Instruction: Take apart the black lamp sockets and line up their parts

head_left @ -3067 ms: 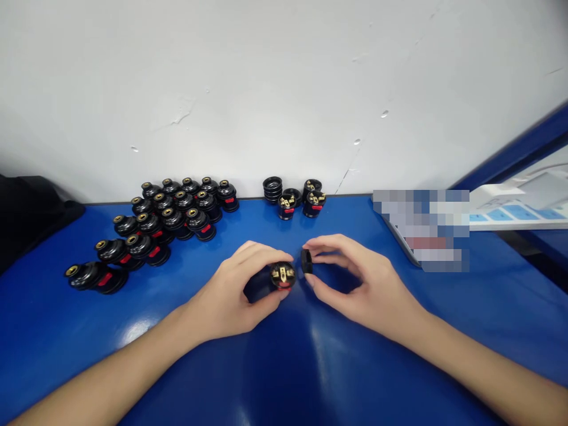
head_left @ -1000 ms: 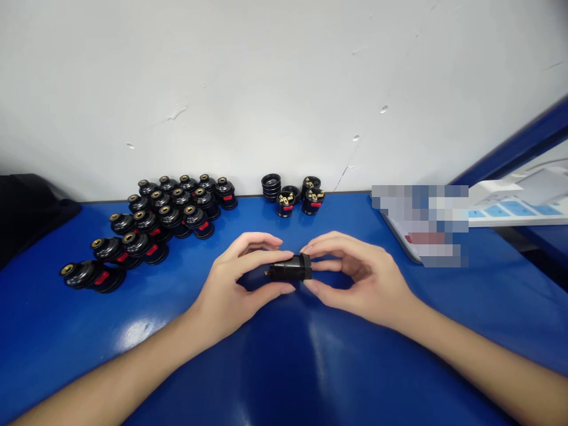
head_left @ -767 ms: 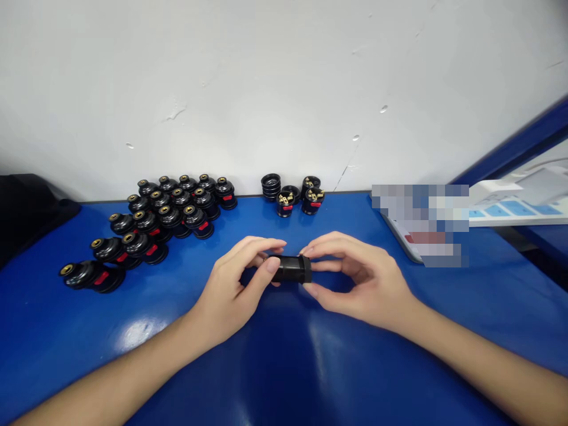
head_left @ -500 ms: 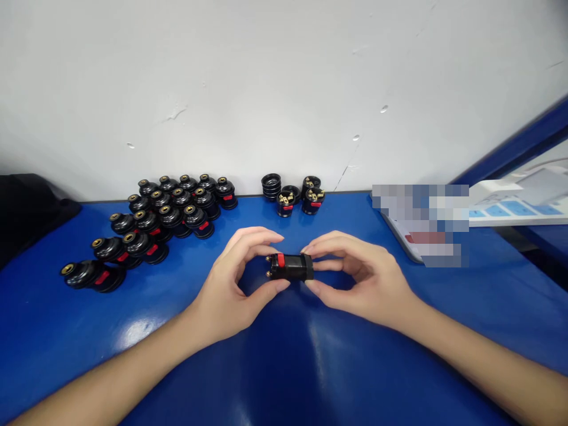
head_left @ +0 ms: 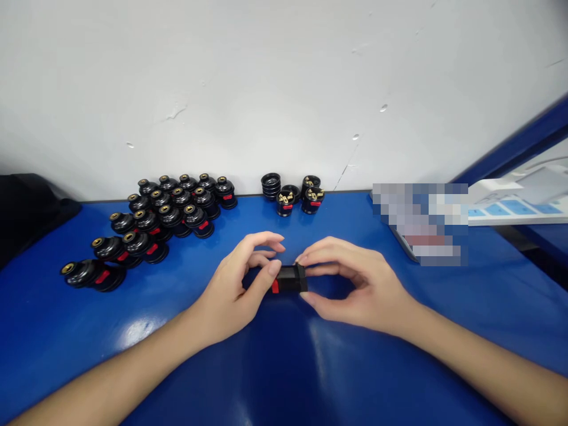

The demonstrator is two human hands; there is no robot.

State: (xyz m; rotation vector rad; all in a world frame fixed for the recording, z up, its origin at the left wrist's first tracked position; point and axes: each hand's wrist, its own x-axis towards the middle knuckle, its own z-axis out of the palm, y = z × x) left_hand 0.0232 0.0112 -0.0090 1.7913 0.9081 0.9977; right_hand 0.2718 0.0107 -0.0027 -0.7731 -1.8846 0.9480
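in the head view, your left hand (head_left: 237,290) gripped the left end of a black cylinder (head_left: 288,282), its thumb lying over that end. your right hand (head_left: 364,284) pinched the black collar (head_left: 302,278) at the other end between thumb and fingertips. the cylinder lay sideways between your hands, over the middle of the blue desk (head_left: 284,367), its red tab (head_left: 275,286) facing you. behind it, near the white wall (head_left: 284,89), stood two open-topped parts (head_left: 284,205) with brass contacts and a ribbed ring (head_left: 271,188). to the left you had rows of domed black pieces (head_left: 171,218).
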